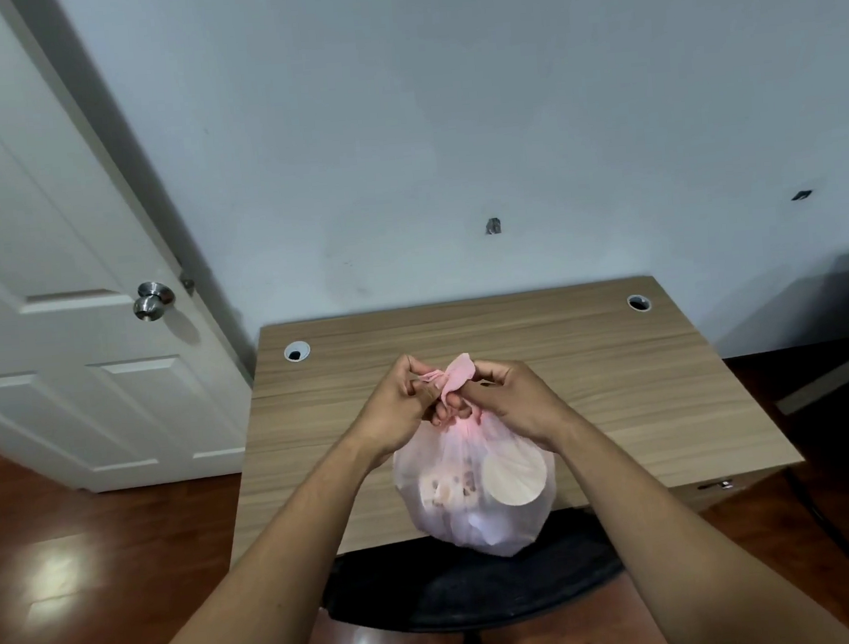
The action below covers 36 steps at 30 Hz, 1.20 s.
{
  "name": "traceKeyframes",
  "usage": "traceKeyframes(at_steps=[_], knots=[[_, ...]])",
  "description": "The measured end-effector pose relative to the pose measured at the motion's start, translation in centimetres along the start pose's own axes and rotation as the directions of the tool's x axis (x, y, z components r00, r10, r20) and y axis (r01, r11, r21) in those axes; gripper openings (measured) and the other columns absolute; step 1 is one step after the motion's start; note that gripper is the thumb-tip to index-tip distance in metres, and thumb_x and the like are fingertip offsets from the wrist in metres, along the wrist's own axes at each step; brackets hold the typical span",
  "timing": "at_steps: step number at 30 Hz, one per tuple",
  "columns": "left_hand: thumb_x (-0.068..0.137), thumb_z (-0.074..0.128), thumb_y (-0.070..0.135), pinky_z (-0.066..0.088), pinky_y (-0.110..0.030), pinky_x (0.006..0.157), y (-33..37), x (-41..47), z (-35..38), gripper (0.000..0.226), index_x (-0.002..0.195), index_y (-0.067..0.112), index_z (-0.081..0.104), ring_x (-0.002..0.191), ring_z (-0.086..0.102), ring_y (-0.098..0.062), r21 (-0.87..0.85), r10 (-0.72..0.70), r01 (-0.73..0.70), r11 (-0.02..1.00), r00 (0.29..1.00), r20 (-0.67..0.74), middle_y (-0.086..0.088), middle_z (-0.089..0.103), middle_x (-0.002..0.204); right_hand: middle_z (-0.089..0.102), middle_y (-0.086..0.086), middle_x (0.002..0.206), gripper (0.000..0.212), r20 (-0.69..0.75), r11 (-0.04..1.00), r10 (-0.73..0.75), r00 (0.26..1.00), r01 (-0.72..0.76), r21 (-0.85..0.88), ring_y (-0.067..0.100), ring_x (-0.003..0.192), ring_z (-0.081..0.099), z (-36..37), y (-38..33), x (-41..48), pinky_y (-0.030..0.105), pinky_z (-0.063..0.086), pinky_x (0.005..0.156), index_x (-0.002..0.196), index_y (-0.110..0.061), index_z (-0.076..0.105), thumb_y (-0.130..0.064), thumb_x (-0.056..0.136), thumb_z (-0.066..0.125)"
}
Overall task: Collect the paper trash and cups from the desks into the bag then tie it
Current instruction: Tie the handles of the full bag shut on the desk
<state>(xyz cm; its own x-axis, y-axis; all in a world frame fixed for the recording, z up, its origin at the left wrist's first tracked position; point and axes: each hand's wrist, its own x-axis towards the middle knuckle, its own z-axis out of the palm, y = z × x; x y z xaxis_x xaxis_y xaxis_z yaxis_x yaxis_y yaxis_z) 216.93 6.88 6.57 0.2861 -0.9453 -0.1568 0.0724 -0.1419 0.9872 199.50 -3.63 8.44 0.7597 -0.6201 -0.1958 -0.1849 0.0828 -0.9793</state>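
Observation:
A translucent pink plastic bag (478, 515) hangs over the near edge of the wooden desk (595, 389), bulging with crumpled paper and a cup whose round base (513, 475) shows through the film. Its neck is gathered and twisted at the top. My left hand (399, 407) pinches one pink strip of the neck from the left. My right hand (512, 398) grips the other strip from the right, with a pink flap sticking up between the two hands. Both hands touch at the knot, above the desk's middle.
Two round cable holes (296, 352) (639, 303) sit at the desk's far corners. A black chair seat (474, 587) lies below the bag. A white door with a metal knob (152, 300) stands at the left. A dark cable runs down at the right.

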Motion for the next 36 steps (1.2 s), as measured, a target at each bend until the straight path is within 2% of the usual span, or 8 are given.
traceKeyframes(at_steps=[2, 7, 10, 13, 20, 27, 33, 36], knots=[[0.113, 0.052, 0.0, 0.05, -0.029, 0.06, 0.3, -0.2, 0.0, 0.01, 0.107, 0.008, 0.055, 0.063, 0.065, -0.02, 0.014, -0.002, 0.002, 1.0, 1.0, -0.007, -0.019, 0.075, 0.082, 0.077, 0.014, 0.094, 0.017, 0.049, 1.0, 0.005, 0.999, -0.005, -0.008, 0.022, 0.087, 0.067, -0.1, -0.4, -0.3, 0.039, 0.052, 0.083, 0.115, -0.001, 0.078, -0.011, 0.102, 0.075], [0.112, 0.045, -0.008, 0.052, -0.022, 0.06, 1.8, -0.8, 0.1, 0.081, 0.066, 0.047, 0.081, 0.066, 0.061, -0.023, 0.058, 0.003, -0.007, 0.998, 0.997, 0.075, -0.015, 0.073, 0.074, 0.078, 0.023, 0.111, 0.024, -0.003, 0.995, -0.079, 0.997, 0.079, -0.06, 0.025, 0.094, 0.078, -0.1, -0.6, -0.5, 0.04, 0.063, 0.088, 0.122, -0.012, 0.077, -0.013, 0.098, 0.082], [0.112, 0.045, -0.007, 0.052, -0.025, 0.063, 1.5, -1.0, 0.0, 0.054, 0.083, 0.02, 0.081, 0.066, 0.067, -0.019, 0.088, -0.003, -0.002, 0.996, 0.998, 0.066, -0.011, 0.078, 0.076, 0.077, 0.022, 0.095, 0.017, -0.083, 0.994, -0.078, 0.994, 0.071, -0.085, 0.024, 0.073, 0.076, 0.3, -0.7, -0.3, 0.036, 0.062, 0.068, 0.106, 0.001, 0.071, -0.012, 0.1, 0.08], [0.114, 0.044, -0.004, 0.055, -0.028, 0.066, 0.8, -0.6, -0.3, 0.01, 0.108, 0.003, 0.047, 0.07, 0.07, -0.023, 0.063, 0.025, -0.027, 0.998, 0.999, 0.03, -0.017, 0.079, 0.083, 0.073, 0.032, 0.089, 0.032, -0.133, 0.994, -0.081, 0.988, 0.071, -0.079, 0.031, 0.067, 0.071, 0.8, -0.4, 0.0, 0.043, 0.057, 0.063, 0.1, 0.002, 0.053, -0.02, 0.105, 0.075], [0.108, 0.065, 0.009, 0.057, -0.04, 0.073, 0.7, -0.8, -0.2, 0.018, 0.1, 0.007, 0.05, 0.073, 0.068, -0.027, 0.368, 0.242, -0.247, 0.896, 0.968, 0.061, -0.009, 0.076, 0.082, 0.077, 0.013, 0.077, 0.025, -0.382, 0.946, -0.039, 0.923, -0.089, -0.312, 0.021, 0.051, 0.069, 1.3, 0.3, 1.1, 0.036, 0.056, 0.058, 0.095, -0.009, 0.051, -0.027, 0.11, 0.06], [0.107, 0.065, 0.009, 0.053, -0.039, 0.067, 1.2, -0.9, 0.1, 0.015, 0.097, 0.012, 0.054, 0.076, 0.07, -0.021, 0.546, 0.396, -0.389, 0.742, 0.911, 0.112, 0.001, 0.075, 0.082, 0.073, 0.021, 0.073, 0.025, -0.262, 0.967, 0.116, 0.958, -0.169, -0.191, 0.025, 0.058, 0.064, 0.6, -0.4, 1.1, 0.026, 0.051, 0.051, 0.106, -0.007, 0.057, -0.014, 0.098, 0.079], [0.105, 0.064, 0.002, 0.051, -0.032, 0.067, 0.9, -0.4, -0.3, 0.016, 0.098, 0.011, 0.053, 0.073, 0.069, -0.014, 0.561, 0.376, -0.349, 0.751, 0.924, 0.07, 0.002, 0.075, 0.078, 0.08, 0.005, 0.073, 0.06, -0.19, 0.918, 0.211, 0.959, -0.261, -0.298, 0.014, 0.064, 0.065, 0.5, -1.0, 0.2, 0.028, 0.048, 0.067, 0.078, -0.007, 0.08, -0.054, 0.108, 0.058], [0.106, 0.065, 0.006, 0.055, -0.037, 0.069, 0.5, -0.3, -0.8, 0.014, 0.099, 0.012, 0.054, 0.073, 0.071, -0.019, 0.543, 0.342, -0.31, 0.781, 0.939, 0.044, 0.001, 0.075, 0.077, 0.077, 0.003, 0.076, 0.048, -0.065, 0.955, 0.233, 0.97, -0.241, -0.173, 0.016, 0.072, 0.059, 0.8, -1.5, -0.1, 0.033, 0.044, 0.072, 0.072, -0.015, 0.079, -0.037, 0.105, 0.052]])
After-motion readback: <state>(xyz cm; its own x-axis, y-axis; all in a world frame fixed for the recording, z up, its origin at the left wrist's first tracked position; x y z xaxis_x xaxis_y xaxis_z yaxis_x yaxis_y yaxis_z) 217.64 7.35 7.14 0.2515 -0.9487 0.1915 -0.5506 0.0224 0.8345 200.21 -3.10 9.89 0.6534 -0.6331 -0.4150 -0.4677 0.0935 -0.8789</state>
